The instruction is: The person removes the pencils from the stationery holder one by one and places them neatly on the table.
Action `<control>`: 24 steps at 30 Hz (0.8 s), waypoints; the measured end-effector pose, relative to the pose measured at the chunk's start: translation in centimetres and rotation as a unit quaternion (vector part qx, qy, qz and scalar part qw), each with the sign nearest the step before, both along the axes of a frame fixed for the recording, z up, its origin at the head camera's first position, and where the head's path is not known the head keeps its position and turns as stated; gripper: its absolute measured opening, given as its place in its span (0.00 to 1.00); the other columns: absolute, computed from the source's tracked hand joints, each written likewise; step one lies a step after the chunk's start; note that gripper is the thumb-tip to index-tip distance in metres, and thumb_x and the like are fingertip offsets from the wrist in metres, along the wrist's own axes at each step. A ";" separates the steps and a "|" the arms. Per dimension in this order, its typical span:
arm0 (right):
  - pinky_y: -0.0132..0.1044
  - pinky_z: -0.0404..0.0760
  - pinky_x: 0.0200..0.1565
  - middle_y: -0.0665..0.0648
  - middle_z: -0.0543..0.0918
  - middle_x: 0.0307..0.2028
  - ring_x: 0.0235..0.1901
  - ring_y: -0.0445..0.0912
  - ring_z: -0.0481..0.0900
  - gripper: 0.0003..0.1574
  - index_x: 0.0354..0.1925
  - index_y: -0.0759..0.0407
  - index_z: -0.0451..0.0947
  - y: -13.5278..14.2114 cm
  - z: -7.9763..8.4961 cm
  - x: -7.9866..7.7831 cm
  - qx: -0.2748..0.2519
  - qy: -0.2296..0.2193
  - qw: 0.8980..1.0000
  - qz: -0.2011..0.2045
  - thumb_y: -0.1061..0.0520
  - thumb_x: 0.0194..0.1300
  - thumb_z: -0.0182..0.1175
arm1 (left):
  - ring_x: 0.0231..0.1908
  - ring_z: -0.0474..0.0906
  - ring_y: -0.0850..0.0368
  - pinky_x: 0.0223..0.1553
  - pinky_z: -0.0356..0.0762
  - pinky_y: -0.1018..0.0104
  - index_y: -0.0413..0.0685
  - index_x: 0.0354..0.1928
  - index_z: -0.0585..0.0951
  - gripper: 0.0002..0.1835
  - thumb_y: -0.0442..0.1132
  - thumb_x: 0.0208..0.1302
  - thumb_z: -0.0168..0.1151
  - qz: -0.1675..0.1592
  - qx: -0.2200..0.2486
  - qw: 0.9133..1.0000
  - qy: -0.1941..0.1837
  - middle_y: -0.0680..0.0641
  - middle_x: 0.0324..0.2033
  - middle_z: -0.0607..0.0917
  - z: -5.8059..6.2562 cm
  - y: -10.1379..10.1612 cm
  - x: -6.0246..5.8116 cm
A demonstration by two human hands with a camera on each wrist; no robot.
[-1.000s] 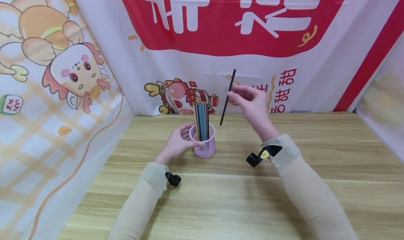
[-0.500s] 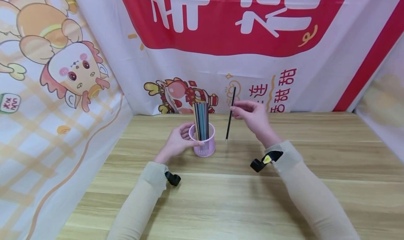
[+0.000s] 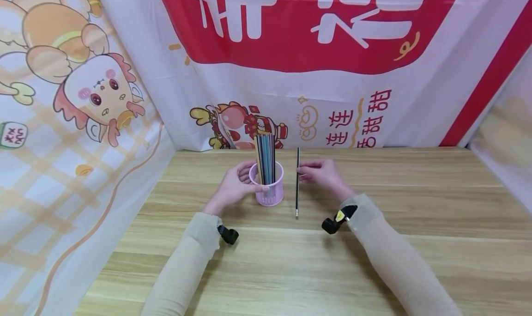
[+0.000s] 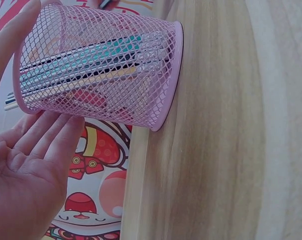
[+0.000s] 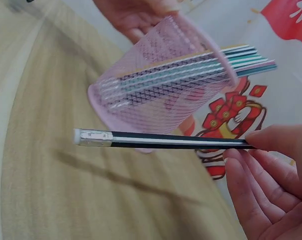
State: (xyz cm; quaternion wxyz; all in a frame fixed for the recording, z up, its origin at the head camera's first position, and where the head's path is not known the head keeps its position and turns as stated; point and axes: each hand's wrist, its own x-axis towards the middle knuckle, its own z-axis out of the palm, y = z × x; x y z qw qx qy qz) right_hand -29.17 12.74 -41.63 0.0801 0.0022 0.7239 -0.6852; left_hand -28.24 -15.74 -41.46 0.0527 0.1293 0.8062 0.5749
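Note:
A pink mesh pencil cup (image 3: 277,195) stands upright on the wooden table, with several pencils (image 3: 267,156) in black, teal and yellow leaning inside it. My left hand (image 3: 234,186) holds the cup from its left side, thumb at the front of the rim and fingers behind; in the left wrist view those fingers (image 4: 61,135) lie along the mesh. To the right of the cup, my right hand (image 3: 324,175) pinches a black-and-white striped pencil (image 5: 156,140) between thumb and fingers. This pencil is near upright, its white eraser (image 5: 77,136) end down, apart from the cup.
Behind the table (image 3: 266,270) hangs a white cloth with a red printed panel (image 3: 299,52). A cartoon-printed cloth (image 3: 95,94) borders the left side. Black cameras sit on both wrists, such as the right wrist camera (image 3: 332,224).
My right hand has come down with the pencil, from above the cup's level to beside it, and the pencil has become more upright. The left hand and cup stay in place.

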 end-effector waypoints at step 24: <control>0.37 0.89 0.36 0.66 0.87 0.36 0.28 0.47 0.87 0.25 0.56 0.77 0.78 -1.5 -2.9 -0.6 0.005 -0.063 0.998 -0.027 0.69 0.61 0.69 | 0.64 0.73 0.48 0.65 0.73 0.60 0.42 0.73 0.68 0.53 0.42 0.43 0.86 -0.001 -0.004 1.000 -0.002 0.41 0.67 0.75 0.2 0.0 0.1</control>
